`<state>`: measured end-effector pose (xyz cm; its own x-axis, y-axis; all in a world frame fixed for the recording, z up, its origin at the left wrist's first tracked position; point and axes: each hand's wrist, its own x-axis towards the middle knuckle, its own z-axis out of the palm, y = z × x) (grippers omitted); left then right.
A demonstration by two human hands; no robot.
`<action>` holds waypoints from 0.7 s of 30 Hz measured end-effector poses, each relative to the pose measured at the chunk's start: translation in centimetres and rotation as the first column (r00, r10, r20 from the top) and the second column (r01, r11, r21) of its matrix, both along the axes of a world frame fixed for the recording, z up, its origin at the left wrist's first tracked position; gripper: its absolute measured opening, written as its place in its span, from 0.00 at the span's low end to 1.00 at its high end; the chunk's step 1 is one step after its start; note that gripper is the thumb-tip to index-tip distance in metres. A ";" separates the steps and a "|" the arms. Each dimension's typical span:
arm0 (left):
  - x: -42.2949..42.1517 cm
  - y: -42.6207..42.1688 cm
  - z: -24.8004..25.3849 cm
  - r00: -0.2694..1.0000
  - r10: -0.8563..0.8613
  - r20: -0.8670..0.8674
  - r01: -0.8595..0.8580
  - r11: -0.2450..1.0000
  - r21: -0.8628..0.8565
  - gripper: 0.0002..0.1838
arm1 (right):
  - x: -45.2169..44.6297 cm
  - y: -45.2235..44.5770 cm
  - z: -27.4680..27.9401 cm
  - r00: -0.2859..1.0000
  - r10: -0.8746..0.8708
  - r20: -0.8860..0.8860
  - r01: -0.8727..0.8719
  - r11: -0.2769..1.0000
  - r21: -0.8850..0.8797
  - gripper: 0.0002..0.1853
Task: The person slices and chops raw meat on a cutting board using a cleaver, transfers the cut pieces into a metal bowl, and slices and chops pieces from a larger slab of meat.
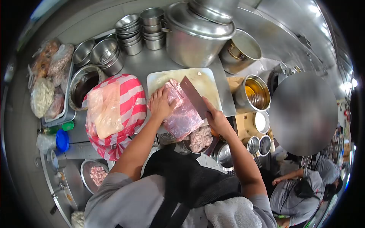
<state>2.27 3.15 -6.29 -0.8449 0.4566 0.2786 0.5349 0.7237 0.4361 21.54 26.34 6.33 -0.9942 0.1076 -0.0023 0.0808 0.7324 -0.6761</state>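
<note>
A large slab of raw meat (184, 116) lies on the white cutting board (208, 79), its near end reaching past the board's front edge. My left hand (161, 103) rests flat on the slab's left side with fingers spread. In my right hand (216, 118) is a cleaver (193, 95); its broad blade points away from me, along the slab's right side. The fingers cover the handle, and I cannot tell whether the edge touches the meat. Just below the board's front edge, pale meat trimmings (200, 139) fill a metal bowl, partly hidden by the slab.
Left of the board, pale skin-on meat (105, 110) sits on a red-and-white striped bag (133, 98). Stacked metal pots (152, 28) and a large lidded pot (195, 45) stand behind. At right are an oil pot (255, 93) and another person (298, 195).
</note>
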 end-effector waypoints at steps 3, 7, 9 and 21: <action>0.5 -0.4 0.0 0.999 0.046 -0.025 -0.046 0.999 -0.019 0.41 | -5.4 0.8 -3.5 0.992 0.121 -0.047 -0.121 0.993 -0.004 0.40; 0.8 -0.1 0.2 0.997 0.076 -0.013 -0.076 0.997 0.005 0.42 | -8.9 0.9 -4.6 0.994 0.093 0.049 -0.099 0.985 0.143 0.40; 1.4 0.1 0.7 0.994 0.103 -0.033 -0.103 0.995 0.016 0.42 | -9.2 0.2 -4.5 0.991 0.030 0.127 -0.054 0.981 0.188 0.40; -0.8 1.1 2.5 0.935 0.171 0.310 -0.173 0.985 -0.022 0.46 | -10.1 -1.3 -4.3 0.986 0.065 0.152 -0.093 0.979 0.184 0.40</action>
<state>1.45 4.25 -3.81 -0.9551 0.2961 -0.0069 0.2407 0.7897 0.5643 11.45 25.06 2.07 -0.9901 0.0415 -0.1339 0.1047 0.8540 -0.5096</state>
